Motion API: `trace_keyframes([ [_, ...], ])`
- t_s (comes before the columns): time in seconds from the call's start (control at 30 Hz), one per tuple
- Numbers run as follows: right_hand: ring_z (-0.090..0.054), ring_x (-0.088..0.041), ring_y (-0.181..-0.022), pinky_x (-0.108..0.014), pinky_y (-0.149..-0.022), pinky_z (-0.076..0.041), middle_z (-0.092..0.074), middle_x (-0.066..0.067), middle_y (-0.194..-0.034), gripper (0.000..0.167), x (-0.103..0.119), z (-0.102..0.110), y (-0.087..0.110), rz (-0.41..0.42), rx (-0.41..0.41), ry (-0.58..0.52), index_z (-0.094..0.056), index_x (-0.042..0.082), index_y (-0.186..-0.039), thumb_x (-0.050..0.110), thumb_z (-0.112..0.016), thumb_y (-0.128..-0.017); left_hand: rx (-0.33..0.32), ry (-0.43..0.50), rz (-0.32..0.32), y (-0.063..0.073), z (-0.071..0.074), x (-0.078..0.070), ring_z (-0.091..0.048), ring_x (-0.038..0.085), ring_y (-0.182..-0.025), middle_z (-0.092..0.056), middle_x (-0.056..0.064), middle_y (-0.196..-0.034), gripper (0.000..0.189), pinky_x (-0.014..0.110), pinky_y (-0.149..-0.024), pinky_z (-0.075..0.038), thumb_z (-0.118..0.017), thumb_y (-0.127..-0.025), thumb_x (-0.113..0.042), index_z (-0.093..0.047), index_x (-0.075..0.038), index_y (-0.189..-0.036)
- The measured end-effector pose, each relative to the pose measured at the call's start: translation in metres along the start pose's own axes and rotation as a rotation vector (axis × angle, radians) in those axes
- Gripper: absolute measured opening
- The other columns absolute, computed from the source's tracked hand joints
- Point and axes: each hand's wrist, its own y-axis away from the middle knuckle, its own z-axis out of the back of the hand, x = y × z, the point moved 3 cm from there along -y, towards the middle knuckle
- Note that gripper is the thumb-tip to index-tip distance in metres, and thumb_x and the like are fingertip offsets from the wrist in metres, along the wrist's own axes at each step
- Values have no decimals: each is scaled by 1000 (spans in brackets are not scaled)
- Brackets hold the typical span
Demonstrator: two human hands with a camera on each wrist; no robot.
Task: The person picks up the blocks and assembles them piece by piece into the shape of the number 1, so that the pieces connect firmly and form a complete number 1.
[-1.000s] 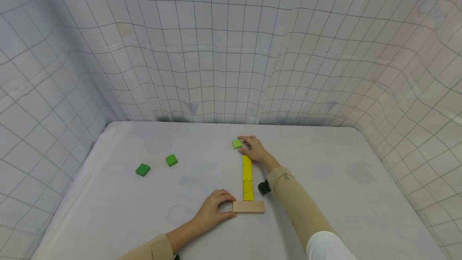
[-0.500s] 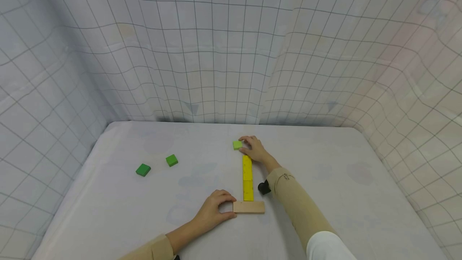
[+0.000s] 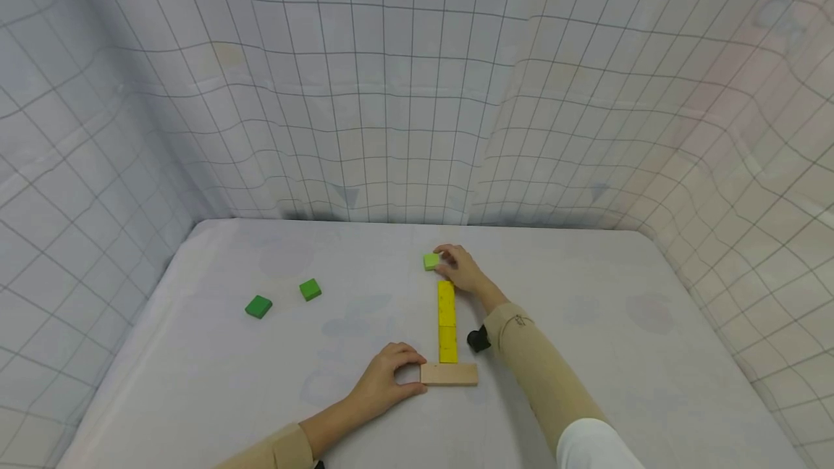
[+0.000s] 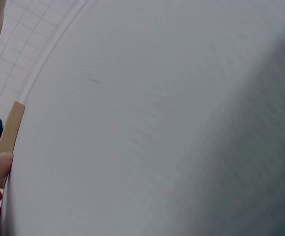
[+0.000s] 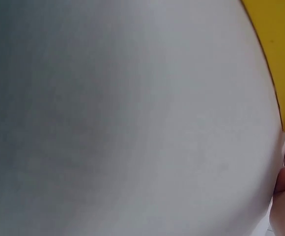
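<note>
Block, light green (image 3: 431, 262), near surface's (image 3: 606, 353) far edge, pinched by right hand (image 3: 459, 270) | wooden block (image 3: 451, 374), toward near edge, left end pinched by left hand (image 3: 381, 382) | likely best: hold wood steady, slide green flat, fingers clear of yellow blocks (image 3: 447, 313)

Curtained booth; type of building cannot be determined. Checked white cloth (image 3: 417, 93) hangs on three sides of a white-covered worktop (image 3: 651, 368).
</note>
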Motion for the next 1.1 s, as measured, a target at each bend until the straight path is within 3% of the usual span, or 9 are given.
trace_keyframes([
  [0.4, -52, -29, -100, -41, -90, -42, -53, -16, -111, 31, -4, 13, 7, 33, -12, -34, -51, 4, -119, 7, -57, -89, -26, -16, -31, 1, -1, 1, -52, 12, -91, -60, -6, -96, 33, 28, -80, -47, -80, -68, -22, -68, -12, -97],
  [0.73, -51, -27, -102, -40, -92, -41, -54, -14, -112, 32, -13, 20, 18, -20, 15, -27, -52, 4, -120, 6, -58, -89, -31, -10, -46, 1, -1, 2, -52, 13, -91, -60, -6, -96, 33, 28, -80, -46, -79, -69, -25, -68, -12, -98],
  [1.1, -50, -27, -101, -41, -91, -41, -55, -14, -111, 30, -19, 21, 26, 0, 23, 2, -54, 2, -118, 6, -59, -88, -29, -16, -34, 1, -2, 3, -51, 10, -92, -60, -8, -97, 35, 28, -81, -46, -80, -67, -23, -68, -14, -98],
])
